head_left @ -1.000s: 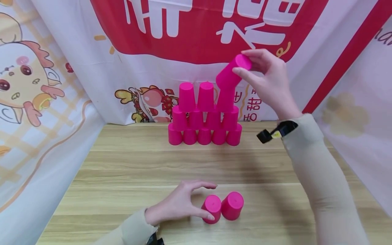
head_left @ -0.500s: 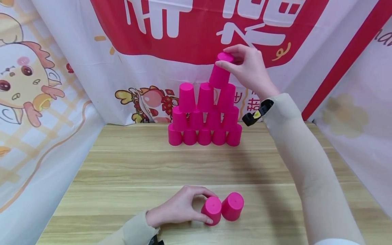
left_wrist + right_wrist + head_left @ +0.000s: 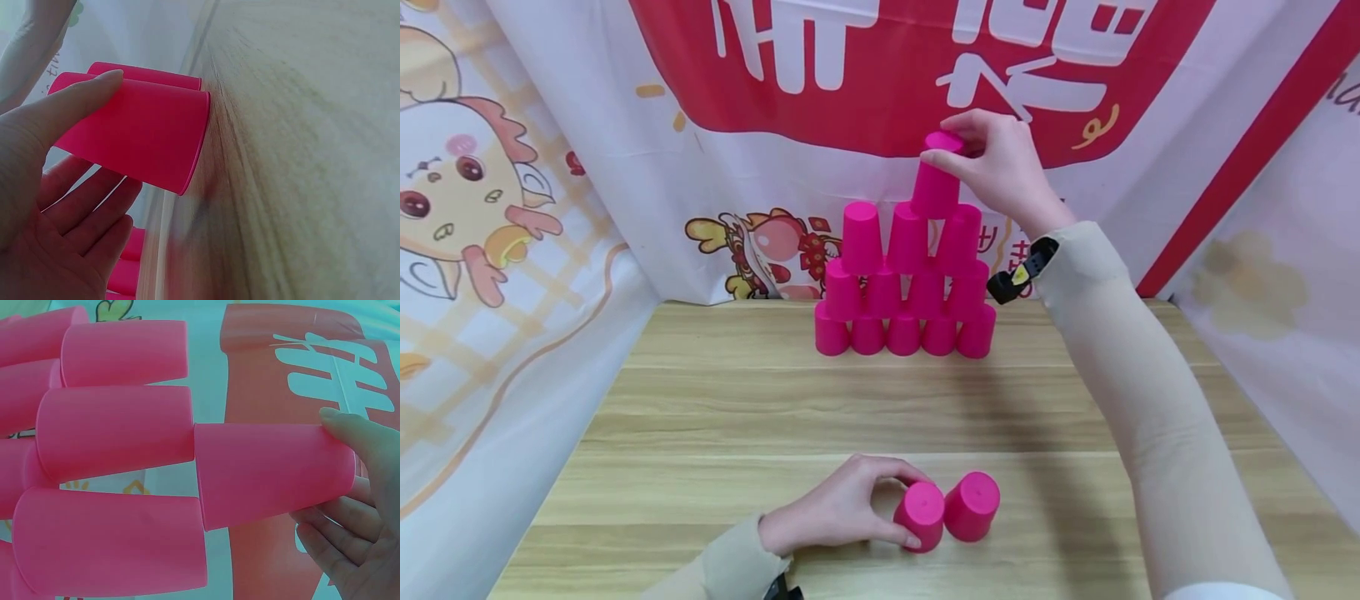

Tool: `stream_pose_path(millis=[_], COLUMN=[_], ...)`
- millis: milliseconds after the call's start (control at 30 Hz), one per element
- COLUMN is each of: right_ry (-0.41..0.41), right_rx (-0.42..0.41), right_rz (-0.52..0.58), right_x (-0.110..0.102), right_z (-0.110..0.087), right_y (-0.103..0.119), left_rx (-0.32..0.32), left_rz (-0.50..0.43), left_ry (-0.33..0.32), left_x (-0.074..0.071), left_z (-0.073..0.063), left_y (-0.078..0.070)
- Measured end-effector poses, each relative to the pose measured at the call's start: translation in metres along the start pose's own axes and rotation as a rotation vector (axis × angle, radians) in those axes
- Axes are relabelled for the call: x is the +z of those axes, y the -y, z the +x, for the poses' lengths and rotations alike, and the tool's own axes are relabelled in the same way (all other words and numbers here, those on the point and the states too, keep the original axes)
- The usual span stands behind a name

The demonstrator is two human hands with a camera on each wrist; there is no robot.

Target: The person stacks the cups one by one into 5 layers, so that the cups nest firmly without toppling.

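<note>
My right hand (image 3: 1000,167) pinches an upside-down pink plastic cup (image 3: 936,190) near its narrow end, thumb in front and fingers behind. In the right wrist view that cup's wide rim meets the ends of two neighbouring cups in the upper row of the stack (image 3: 904,287). Below, my left hand (image 3: 838,510) grips another upturned pink cup (image 3: 922,518) standing on the table; its thumb (image 3: 94,94) lies along the side. A second loose cup (image 3: 972,508) stands right beside it, partly hidden behind it in the left wrist view.
The stack rises in rows at the back of the wooden table (image 3: 737,400), close to a printed cloth backdrop (image 3: 790,125). Cloth walls also flank the table on both sides. A black strap camera (image 3: 1021,273) sits on the right wrist.
My right hand has moved left and set its tilted cup nearly upright over the stack's upper row. My left hand's fingers have closed round the nearer loose cup.
</note>
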State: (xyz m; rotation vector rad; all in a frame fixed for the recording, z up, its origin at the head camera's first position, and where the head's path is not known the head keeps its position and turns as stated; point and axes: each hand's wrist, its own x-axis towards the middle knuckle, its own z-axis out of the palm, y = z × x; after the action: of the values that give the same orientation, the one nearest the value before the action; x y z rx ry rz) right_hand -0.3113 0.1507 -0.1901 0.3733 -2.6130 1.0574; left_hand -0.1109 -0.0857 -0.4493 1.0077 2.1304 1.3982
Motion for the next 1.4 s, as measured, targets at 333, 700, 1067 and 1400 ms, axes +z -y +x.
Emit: stream_pose_path(millis=[333,700,1067,1400], right_ry=[0.005,-0.079,-0.031,0.121], right_rx=[0.008,0.007,-0.069,-0.124], right_rz=[0.014,0.117,0.000,0.049], right_x=[0.001,-0.024,-0.037,-0.011], right_z=[-0.003,-0.032,-0.091,-0.149], right_y=[-0.004,-0.015,-0.038,-0.072], left_rx=[0.007,-0.016,0.008,0.165], left_rz=[-0.006,0.011,0.142,0.259], left_ry=[0.007,0.005,-0.177,-0.481], left_x=[0.001,-0.004,-0.052,-0.108], left_z=[0.000,-0.002,0.005,0.028], left_y=[0.002,0.000,-0.013,-0.042])
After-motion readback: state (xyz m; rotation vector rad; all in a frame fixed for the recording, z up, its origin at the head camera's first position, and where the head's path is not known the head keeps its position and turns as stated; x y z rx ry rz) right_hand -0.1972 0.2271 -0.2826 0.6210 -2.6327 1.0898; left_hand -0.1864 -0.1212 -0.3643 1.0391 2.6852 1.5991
